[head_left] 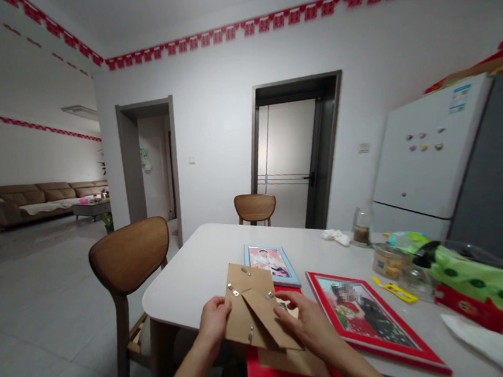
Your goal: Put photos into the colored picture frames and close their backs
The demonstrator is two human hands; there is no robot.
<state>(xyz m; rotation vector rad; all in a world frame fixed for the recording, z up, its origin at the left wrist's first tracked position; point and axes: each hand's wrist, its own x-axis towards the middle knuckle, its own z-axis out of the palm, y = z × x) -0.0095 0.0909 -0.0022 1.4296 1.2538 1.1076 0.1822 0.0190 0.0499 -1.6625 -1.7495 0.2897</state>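
Note:
My left hand (214,322) grips the left edge of a brown kraft-card picture frame backing (244,303), held up over the table. Several small metal turn clips sit on the backing, one of them (250,334) near its lower edge. My right hand (303,328) pinches the folded easel stand flap (269,322) of that backing. Below my hands lies a red frame (289,376) with its brown back showing, partly hidden by the backing. Beyond them are a blue-edged photo frame (271,263) and a larger red photo frame (368,319), both lying face up.
The white table (189,276) has a wooden chair (128,258) at its left and another (255,207) beyond it. At the right stand a glass jar (363,227), a yellow utility knife (395,289), a green bag (479,280) and a white refrigerator (429,155).

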